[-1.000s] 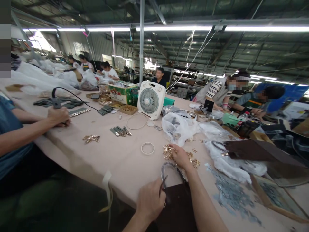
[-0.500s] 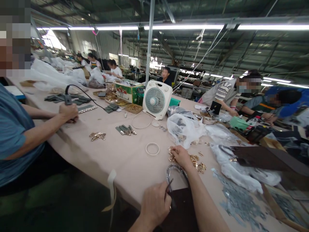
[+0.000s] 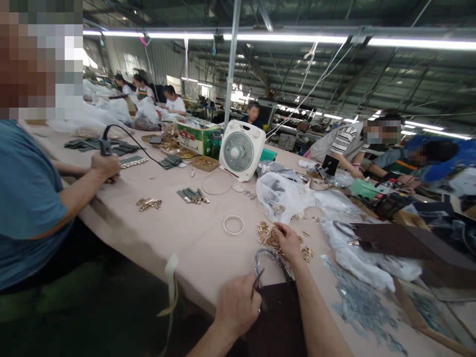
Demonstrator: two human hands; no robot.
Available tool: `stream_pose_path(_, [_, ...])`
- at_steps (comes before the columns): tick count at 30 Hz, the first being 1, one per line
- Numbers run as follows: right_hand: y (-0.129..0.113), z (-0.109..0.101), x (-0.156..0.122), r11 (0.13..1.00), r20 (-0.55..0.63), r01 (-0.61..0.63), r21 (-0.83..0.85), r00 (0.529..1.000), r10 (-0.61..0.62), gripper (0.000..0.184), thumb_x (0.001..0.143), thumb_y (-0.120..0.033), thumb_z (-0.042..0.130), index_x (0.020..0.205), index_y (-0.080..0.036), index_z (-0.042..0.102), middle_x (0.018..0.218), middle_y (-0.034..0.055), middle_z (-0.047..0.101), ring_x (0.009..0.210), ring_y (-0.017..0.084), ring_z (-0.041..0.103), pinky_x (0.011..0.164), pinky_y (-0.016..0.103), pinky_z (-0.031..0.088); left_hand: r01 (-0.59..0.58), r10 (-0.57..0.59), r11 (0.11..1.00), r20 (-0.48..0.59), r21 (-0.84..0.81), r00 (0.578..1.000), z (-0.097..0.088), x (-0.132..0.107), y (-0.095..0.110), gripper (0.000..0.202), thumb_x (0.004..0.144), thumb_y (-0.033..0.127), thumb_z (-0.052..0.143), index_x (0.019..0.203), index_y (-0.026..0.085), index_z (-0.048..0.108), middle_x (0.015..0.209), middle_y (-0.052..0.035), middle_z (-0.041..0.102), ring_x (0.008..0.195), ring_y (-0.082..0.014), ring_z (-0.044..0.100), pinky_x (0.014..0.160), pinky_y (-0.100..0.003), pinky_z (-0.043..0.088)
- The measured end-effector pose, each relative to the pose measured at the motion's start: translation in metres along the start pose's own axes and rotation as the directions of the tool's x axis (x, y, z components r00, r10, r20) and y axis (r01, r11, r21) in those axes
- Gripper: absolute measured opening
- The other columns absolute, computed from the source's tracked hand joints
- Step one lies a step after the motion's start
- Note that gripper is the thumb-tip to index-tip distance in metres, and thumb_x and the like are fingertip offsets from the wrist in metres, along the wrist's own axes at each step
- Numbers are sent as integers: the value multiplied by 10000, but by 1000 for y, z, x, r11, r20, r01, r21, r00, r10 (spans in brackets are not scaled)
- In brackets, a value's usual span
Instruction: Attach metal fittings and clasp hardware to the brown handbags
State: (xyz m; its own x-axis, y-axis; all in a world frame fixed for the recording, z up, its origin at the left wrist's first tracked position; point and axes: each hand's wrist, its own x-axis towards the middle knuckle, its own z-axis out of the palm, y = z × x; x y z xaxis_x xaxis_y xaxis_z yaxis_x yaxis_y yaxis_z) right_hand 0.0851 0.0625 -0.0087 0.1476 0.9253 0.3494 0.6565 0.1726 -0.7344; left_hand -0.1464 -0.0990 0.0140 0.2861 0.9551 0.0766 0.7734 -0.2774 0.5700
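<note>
My left hand [image 3: 238, 303] is closed around a thin dark strap [image 3: 259, 278] at the table's near edge. Beside it lies a dark brown bag piece [image 3: 278, 317] with a looped handle [image 3: 266, 253] that looks wrapped in clear plastic. Over a pile of small gold metal fittings [image 3: 267, 234] is my right hand [image 3: 289, 243], its fingers bent and drawn together among the pieces. What sits between those fingertips is hidden. My right forearm passes over the bag piece's right side.
A roll of tape [image 3: 233, 225] lies left of the fittings. Behind stand a white box fan [image 3: 241, 151] and a clear plastic bag [image 3: 282, 196]. Grey pieces [image 3: 360, 297] are scattered at right. A co-worker's hand [image 3: 106, 166] grips a corded tool [image 3: 105, 147] at left.
My right hand has shifted slightly right over the gold fittings, uncovering more of the pile's left part. My left hand keeps its hold on the strap. The co-worker at left leans further in.
</note>
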Motion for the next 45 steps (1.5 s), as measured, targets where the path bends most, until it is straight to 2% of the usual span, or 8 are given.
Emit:
stream_pose_path(5, [-10, -2, 1, 992, 40, 74, -106, 997, -71, 350, 914, -341, 525, 1114, -192, 770, 1151, 136, 767, 1087, 299, 696, 1037, 494, 498, 3, -3, 1000, 2, 6, 1000, -1, -1, 0, 188, 877, 200, 490, 1003, 237, 625, 933, -34, 751, 874, -241, 702, 761, -337, 460])
stream_pose_path(9, [-27, 9, 7, 968, 192, 229, -105, 960, -206, 301, 888, -299, 574, 1103, -225, 773, 1192, 81, 757, 1155, 236, 669, 1090, 383, 460, 12, -12, 1000, 0, 6, 1000, -1, -2, 0, 200, 876, 205, 496, 1018, 242, 631, 948, -29, 753, 884, -239, 703, 761, -337, 458])
stream_pose_path(19, [-34, 23, 13, 949, 257, 242, -200, 948, -187, 79, 772, -256, 706, 809, -225, 769, 851, 66, 750, 904, 253, 675, 910, 369, 478, 1, -1, 1000, -7, 12, 1000, 0, -2, -1, 196, 866, 189, 509, 1006, 235, 639, 921, -48, 742, 856, -242, 695, 735, -331, 454])
stream_pose_path(26, [-37, 10, -8, 980, 138, 196, -19, 972, -191, 317, 908, -411, 647, 1133, -221, 766, 1158, 101, 762, 1078, 258, 685, 1006, 422, 507, -9, 9, 1000, -28, -17, 1000, 3, -2, -3, 181, 887, 190, 503, 1006, 231, 633, 926, -40, 737, 874, -238, 699, 763, -329, 469])
stream_pose_path(31, [-48, -21, -38, 946, 37, -39, 322, 999, 29, 358, 845, -491, 761, 1059, -204, 780, 1078, 95, 771, 987, 261, 700, 951, 429, 542, 45, -48, 998, -51, -46, 998, 6, 1, -3, 267, 943, 219, 470, 1168, 224, 614, 1000, -63, 732, 932, -259, 704, 819, -361, 512])
stream_pose_path(36, [-53, -61, -89, 650, 57, -268, 711, 943, 327, 403, 739, -489, 885, 978, -215, 711, 1017, 45, 768, 982, 221, 712, 944, 368, 565, 10, -57, 976, -208, -220, 977, 15, 6, -7, 523, 938, 224, 540, 1449, 207, 432, 1312, -114, 655, 1140, -259, 664, 1008, -411, 525])
stream_pose_path(42, [-43, -79, -161, 627, 55, -372, 685, 884, 465, 358, 790, -473, 869, 984, -199, 747, 975, 36, 759, 858, 159, 682, 793, 256, 569, -110, 8, 951, -330, -290, 944, 22, 11, -11, 619, 909, 205, 618, 1491, 180, 406, 1426, -153, 549, 1294, -281, 573, 1128, -490, 492])
stream_pose_path(45, [-41, -75, -184, 504, 108, -416, 756, 840, 531, 341, 788, -466, 875, 979, -214, 747, 1041, 53, 777, 876, 168, 708, 774, 263, 592, -225, 142, 962, -423, -153, 895, 19, 12, -8, 442, 919, 143, 611, 1355, 191, 553, 1485, -150, 505, 1406, -311, 456, 1201, -539, 411])
